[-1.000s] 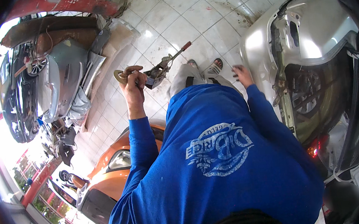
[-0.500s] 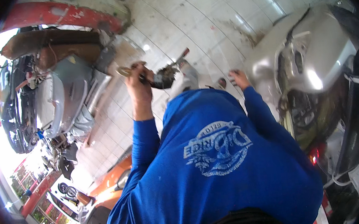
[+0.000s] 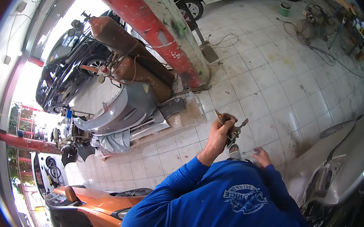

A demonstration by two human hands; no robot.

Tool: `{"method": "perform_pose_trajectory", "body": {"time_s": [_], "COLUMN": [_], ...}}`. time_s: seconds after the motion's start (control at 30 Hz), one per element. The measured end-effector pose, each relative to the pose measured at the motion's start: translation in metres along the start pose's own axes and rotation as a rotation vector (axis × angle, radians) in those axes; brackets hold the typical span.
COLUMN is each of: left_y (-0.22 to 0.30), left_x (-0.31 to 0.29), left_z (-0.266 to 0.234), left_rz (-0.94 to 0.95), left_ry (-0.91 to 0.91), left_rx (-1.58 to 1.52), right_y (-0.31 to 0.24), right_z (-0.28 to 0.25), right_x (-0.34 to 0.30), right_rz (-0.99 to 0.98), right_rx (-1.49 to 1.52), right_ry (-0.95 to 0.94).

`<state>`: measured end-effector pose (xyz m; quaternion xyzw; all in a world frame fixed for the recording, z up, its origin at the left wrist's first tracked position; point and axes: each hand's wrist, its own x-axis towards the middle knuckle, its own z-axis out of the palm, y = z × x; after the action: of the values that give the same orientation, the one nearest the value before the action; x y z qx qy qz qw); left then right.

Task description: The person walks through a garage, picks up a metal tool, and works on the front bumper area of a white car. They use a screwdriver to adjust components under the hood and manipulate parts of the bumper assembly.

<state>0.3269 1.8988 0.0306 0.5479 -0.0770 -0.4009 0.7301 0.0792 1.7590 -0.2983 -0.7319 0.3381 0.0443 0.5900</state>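
My left hand (image 3: 219, 137) is closed, raised in front of my body. It grips a dark, jagged metal part (image 3: 238, 130) with a flat arm sticking out to the right. A thin tan ring (image 3: 219, 116), like a roll of tape, stands edge-on at the same fingers. Lower and to the right, my right hand (image 3: 262, 157) hangs beside my body with its fingers curled. Something small and greyish seems to be at its fingertips, too small to name. One of my shoes (image 3: 234, 148) shows just below the metal part.
A silver car body panel (image 3: 342, 160) lies close at right. At left stand an orange car (image 3: 95, 207), a grey bumper (image 3: 123, 110) on cardboard, and brown gas cylinders (image 3: 144, 73) against a red pillar (image 3: 162, 37). Cables (image 3: 315, 50) trail over the tiled floor near a green bucket (image 3: 285, 8).
My view has swung up and left, bringing the pillar, a white car and more floor into sight. My left hand still holds the metal part and the ring, now turned edge-on.
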Motion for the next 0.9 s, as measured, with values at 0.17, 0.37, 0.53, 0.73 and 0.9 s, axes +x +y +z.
{"method": "perform_pose_trajectory", "body": {"time_s": [0.17, 0.37, 0.53, 0.73, 0.9], "left_y": [0.036, 0.084, 0.112, 0.137, 0.153], "left_x": [0.029, 0.078, 0.117, 0.202, 0.233], "left_z": [0.025, 0.053, 0.053, 0.086, 0.026], "left_rz": [0.043, 0.145, 0.197, 0.257, 0.463], "left_ry": [0.093, 0.136, 0.221, 0.296, 0.453], "left_rx": [-0.070, -0.338, -0.335, -0.375, -0.495], "right_y": [-0.059, -0.051, -0.129, -0.121, -0.168], "right_z": [0.017, 0.008, 0.020, -0.037, -0.118], "right_x": [0.069, 0.171, 0.211, 0.324, 0.335], "right_rz": [-0.307, -0.308, -0.507, -0.709, -0.125], "right_rx": [-0.182, -0.346, -0.171, -0.291, -0.109], "right_ry": [0.022, -0.011, 0.104, -0.242, -0.326]}}
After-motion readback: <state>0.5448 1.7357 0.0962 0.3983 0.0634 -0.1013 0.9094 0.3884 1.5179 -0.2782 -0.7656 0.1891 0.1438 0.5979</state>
